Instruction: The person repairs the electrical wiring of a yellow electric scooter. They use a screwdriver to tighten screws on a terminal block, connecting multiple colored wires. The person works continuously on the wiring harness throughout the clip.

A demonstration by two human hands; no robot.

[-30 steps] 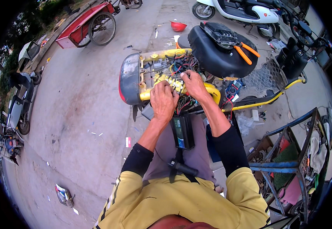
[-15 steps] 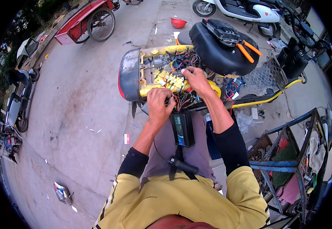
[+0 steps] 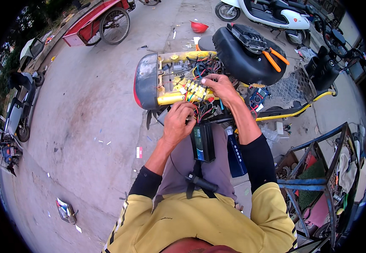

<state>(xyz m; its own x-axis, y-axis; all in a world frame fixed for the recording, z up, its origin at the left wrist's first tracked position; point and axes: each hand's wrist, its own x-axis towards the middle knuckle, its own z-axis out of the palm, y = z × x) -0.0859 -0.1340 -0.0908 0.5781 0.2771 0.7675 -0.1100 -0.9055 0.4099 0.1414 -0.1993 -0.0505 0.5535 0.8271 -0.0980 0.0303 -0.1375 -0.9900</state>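
Yellow scooter frame (image 3: 178, 98) with its rear bodywork opened lies at 12 o'clock of the person, black seat (image 3: 244, 59) tipped up at 1 o'clock with orange-handled pliers (image 3: 275, 59) resting on it; white scooter (image 3: 271, 12) parked further out at 1 o'clock, red cart (image 3: 96, 21) at 11 o'clock, blue metal rack (image 3: 317, 185) at 4 o'clock. Change since a second ago: both hands were bunched together over the wire bundle (image 3: 200, 90), now split – left hand (image 3: 178, 123) has dropped back toward 6 o'clock, to the near edge of the frame just above the black controller box (image 3: 203, 142) on the lap, right hand (image 3: 217, 86) has stayed up on the wires at 12 o'clock. Left fingers curled together, seem pinched on loose red and black leads, exact grip hidden behind the knuckles; right fingers bent down into the yellow connectors, cannot tell if clamped on one or only pressing. Reads as leads being drawn out from the bundle toward the box, wiring work in the middle, nothing tidied. Multimeter (image 3: 259, 95) lies at 1 o'clock just past the right wrist, untouched
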